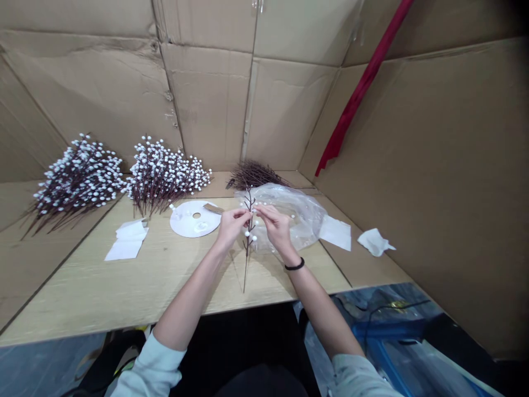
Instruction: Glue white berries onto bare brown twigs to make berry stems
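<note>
Upright above the table, an artificial berry twig (pixel 247 246) has a dark brown stem and a few white berries on its lower branches. My left hand (pixel 234 223) pinches this twig from the left, partly covering its middle. On the other side, my right hand (pixel 274 223) has thumb and forefinger pressed together at a side branch, by a small white berry. Whether that berry is loose or fixed to the twig cannot be made out. Behind the right hand lies a clear plastic bag (pixel 308 212) with some white berries in it.
Two piles of white-berried twigs (pixel 82 173) (pixel 163 171) lie at the back left. Bare brown twigs (pixel 258 173) are behind the bag. A white disc (pixel 185 219) and paper scraps (pixel 128 241) (pixel 374 241) rest nearby. Cardboard walls (pixel 206 105) enclose the table; a red ribbon (pixel 363 88) hangs right.
</note>
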Demonstrator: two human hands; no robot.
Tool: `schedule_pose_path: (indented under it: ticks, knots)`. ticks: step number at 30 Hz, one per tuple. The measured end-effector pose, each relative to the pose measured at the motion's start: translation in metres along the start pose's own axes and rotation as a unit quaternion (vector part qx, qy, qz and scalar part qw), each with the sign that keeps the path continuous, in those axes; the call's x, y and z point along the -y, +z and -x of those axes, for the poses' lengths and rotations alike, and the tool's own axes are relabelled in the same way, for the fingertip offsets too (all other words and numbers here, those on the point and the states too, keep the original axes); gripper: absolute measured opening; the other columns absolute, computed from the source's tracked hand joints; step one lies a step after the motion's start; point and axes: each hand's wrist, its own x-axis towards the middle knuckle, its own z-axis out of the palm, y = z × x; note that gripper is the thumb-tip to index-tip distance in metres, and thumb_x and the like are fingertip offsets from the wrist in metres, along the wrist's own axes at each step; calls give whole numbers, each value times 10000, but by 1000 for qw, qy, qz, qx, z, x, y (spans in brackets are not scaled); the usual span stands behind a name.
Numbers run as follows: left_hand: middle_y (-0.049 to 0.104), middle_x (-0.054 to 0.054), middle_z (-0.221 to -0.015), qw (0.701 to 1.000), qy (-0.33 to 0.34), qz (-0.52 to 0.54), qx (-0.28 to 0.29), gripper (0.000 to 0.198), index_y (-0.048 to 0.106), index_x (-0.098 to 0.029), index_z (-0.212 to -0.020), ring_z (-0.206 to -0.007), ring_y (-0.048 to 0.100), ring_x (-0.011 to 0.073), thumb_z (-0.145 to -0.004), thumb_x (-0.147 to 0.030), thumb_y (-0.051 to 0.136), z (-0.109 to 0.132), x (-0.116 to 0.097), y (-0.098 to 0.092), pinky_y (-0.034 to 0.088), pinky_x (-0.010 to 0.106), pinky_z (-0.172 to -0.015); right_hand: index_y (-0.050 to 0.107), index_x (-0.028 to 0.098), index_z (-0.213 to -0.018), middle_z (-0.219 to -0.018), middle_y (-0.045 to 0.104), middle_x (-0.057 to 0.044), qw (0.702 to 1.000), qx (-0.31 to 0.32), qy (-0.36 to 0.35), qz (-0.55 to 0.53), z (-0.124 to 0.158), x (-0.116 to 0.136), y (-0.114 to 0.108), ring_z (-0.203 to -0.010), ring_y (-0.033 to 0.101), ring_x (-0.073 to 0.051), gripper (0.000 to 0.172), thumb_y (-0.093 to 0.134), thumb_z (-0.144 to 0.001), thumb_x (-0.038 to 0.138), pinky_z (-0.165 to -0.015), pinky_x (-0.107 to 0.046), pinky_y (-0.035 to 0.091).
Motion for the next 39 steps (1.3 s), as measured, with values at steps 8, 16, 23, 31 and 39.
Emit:
schedule_pose_path:
  ticks: [8, 16, 23, 31, 39]
  knots:
    - [600, 26, -687, 995, -27, 80, -46, 222, 651, -115, -714, -606, 515, 100, -573, -285, 677, -5, 6, -3, 417, 223, -575, 677, 291, -923, -921, 695, -16, 999, -15, -19, 46, 1, 3, 1, -875, 611, -164, 203, 536, -799, 215, -809, -336, 472]
    - [631, 48, -742, 996, -12, 57, -66, 290, 672, -125, -764, -613, 522, 107, -593, -358, 678, -6, 8, -6, 405, 216, -531, 669, 260, -939, -934, 691, -36, 996, -11, -52, 71, 1, 5, 2, -886, 611, -160, 192, 535, -806, 223, -811, -332, 478]
    - [621, 28, -710, 995, -14, 67, -75, 289, 666, -130, -756, -596, 510, 91, -582, -359, 694, -8, 9, -5, 386, 200, -527, 682, 240, -879, -897, 695, -31, 997, -14, -40, 62, 3, 10, 3, -874, 618, -164, 151, 562, -786, 240, -822, -336, 479]
    - [621, 8, -700, 961, -126, 243, 35, 230, 647, -124, -753, -581, 544, 66, -584, -257, 728, -6, 4, -3, 432, 187, -578, 678, 179, -758, -782, 683, -36, 965, -165, 174, -104, -4, 1, -6, -602, 602, -134, 167, 645, -680, 322, -598, -284, 517]
    - [645, 27, -711, 936, -182, 285, 99, 130, 661, -104, -753, -578, 555, 62, -628, -132, 685, 4, -3, 8, 451, 183, -627, 647, 205, -861, -822, 691, -20, 882, -67, 297, -360, -4, 1, 1, -769, 637, -145, 261, 665, -601, 209, -746, -290, 508]
